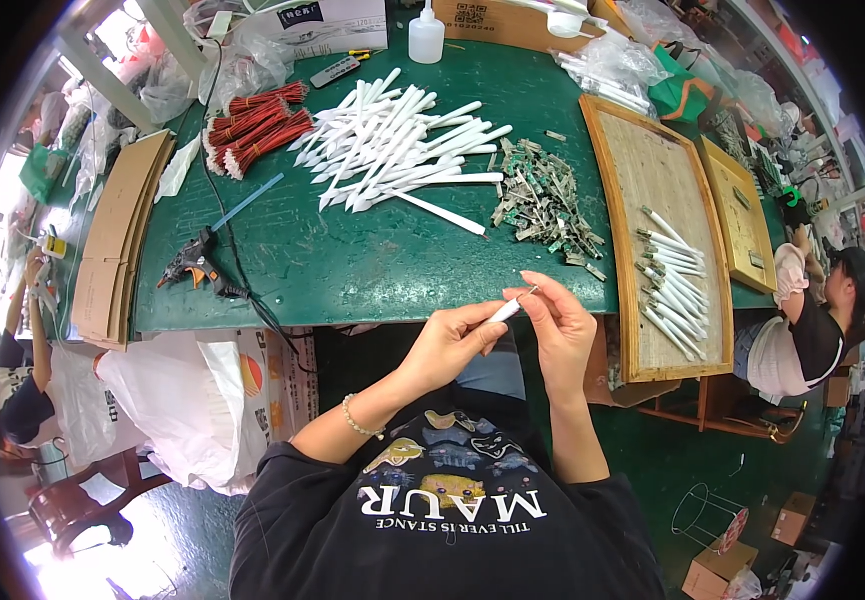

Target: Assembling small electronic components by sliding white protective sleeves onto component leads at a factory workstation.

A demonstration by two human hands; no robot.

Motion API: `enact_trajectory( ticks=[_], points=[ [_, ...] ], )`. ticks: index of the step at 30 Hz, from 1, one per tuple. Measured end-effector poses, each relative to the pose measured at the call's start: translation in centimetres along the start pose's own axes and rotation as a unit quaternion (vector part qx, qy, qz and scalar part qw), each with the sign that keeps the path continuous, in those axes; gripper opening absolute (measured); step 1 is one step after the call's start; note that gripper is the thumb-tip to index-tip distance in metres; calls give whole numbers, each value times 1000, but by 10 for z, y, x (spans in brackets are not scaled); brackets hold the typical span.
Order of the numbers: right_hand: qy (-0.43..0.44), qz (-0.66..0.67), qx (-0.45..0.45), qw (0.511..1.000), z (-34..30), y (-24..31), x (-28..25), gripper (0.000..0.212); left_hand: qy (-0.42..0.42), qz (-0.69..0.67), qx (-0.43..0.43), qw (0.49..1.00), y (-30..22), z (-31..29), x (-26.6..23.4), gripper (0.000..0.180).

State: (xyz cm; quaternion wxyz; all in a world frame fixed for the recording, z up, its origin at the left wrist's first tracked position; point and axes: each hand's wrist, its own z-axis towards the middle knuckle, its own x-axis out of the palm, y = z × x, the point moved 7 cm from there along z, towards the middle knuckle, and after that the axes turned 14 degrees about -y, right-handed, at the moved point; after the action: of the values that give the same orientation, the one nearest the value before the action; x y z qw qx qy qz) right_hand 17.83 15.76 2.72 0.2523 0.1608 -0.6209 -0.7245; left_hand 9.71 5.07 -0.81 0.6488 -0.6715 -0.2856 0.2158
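Observation:
Just off the front edge of the table, my left hand (453,345) is closed around a slim white tube (506,310), whose end shows past the fingers. My right hand (561,330) meets it there, its thumb and fingertips pinching a small metallic piece (528,292) at the tube's end; its exact kind is too small to tell. Beyond my hands lies a heap of white pointed tubes (403,140). To its right is a pile of small grey-green circuit pieces (548,200).
A wooden tray (603,170) on the right holds several white tubes. At left are a glue gun (203,265), bundled red wires (263,125) and stacked cardboard (113,250). A white bottle (426,38) stands at the back. Another person (813,310) sits at far right.

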Motion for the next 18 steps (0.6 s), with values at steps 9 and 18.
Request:
enact_trajectory(
  ticks=[9,18],
  points=[
    [-20,-2,-155,988,-7,11,-5,36,39,-58,-38,997,-8,-3,9,26],
    [-53,110,-121,985,-17,-6,-5,27,16,-57,-16,998,-2,-8,15,26]
  ],
)
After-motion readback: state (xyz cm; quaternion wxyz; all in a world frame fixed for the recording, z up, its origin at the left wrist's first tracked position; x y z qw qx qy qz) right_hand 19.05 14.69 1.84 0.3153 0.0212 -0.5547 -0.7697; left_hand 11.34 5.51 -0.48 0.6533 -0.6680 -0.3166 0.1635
